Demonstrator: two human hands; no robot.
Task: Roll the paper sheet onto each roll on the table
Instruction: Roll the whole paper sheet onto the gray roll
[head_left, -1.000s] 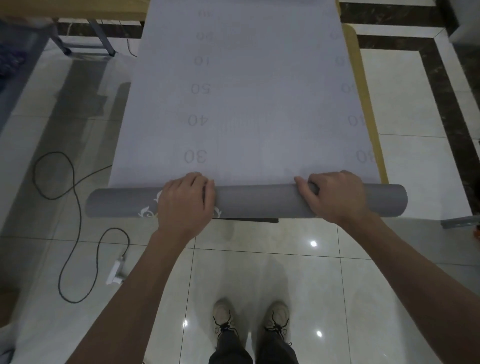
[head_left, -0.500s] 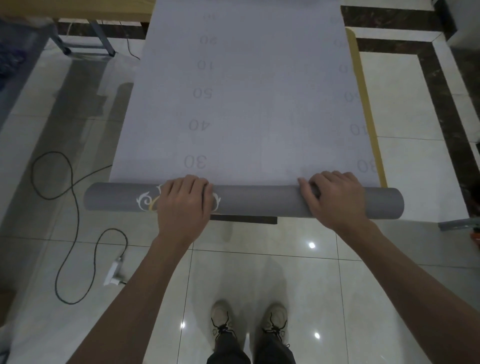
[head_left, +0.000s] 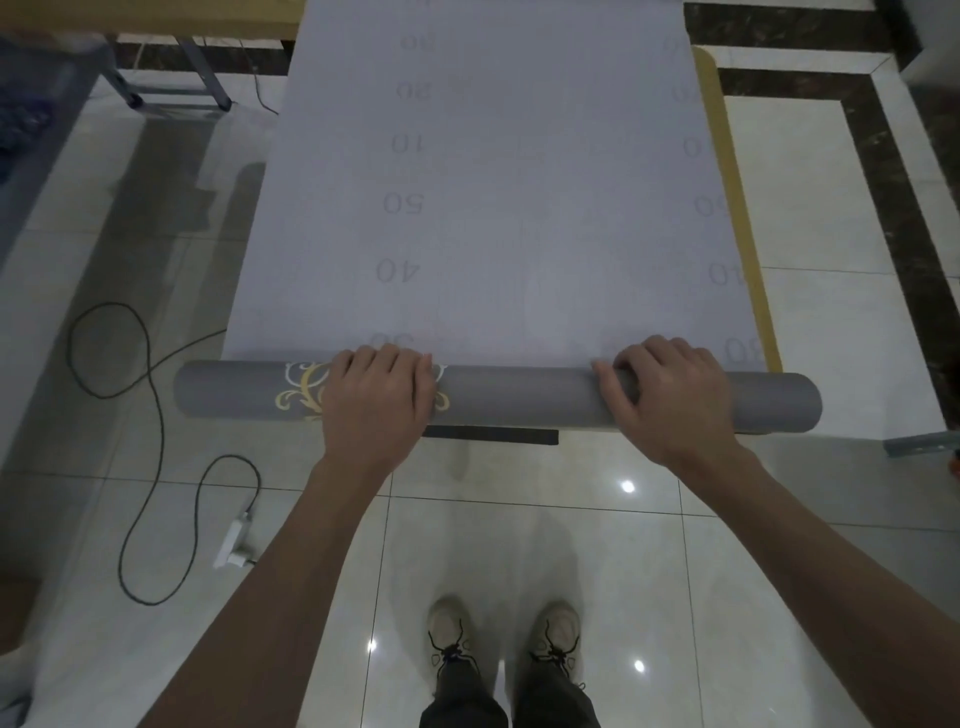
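While the left hand (head_left: 376, 400) and right hand (head_left: 670, 400) curl over the roll (head_left: 519, 397), press evenly so the paper sheet (head_left: 493, 208) beyond each grip winds straight.

Far end of the paper sheet (head_left: 493, 208) beyond the top edge, table (head_left: 731, 182) mostly under it.

Glossy pale floor tiles (head_left: 519, 545) edged by dark marble border (head_left: 893, 171); ceiling lights reflected; black cable (head_left: 150, 395) looped at left; yellow tabletop (head_left: 737, 208) seen at right.
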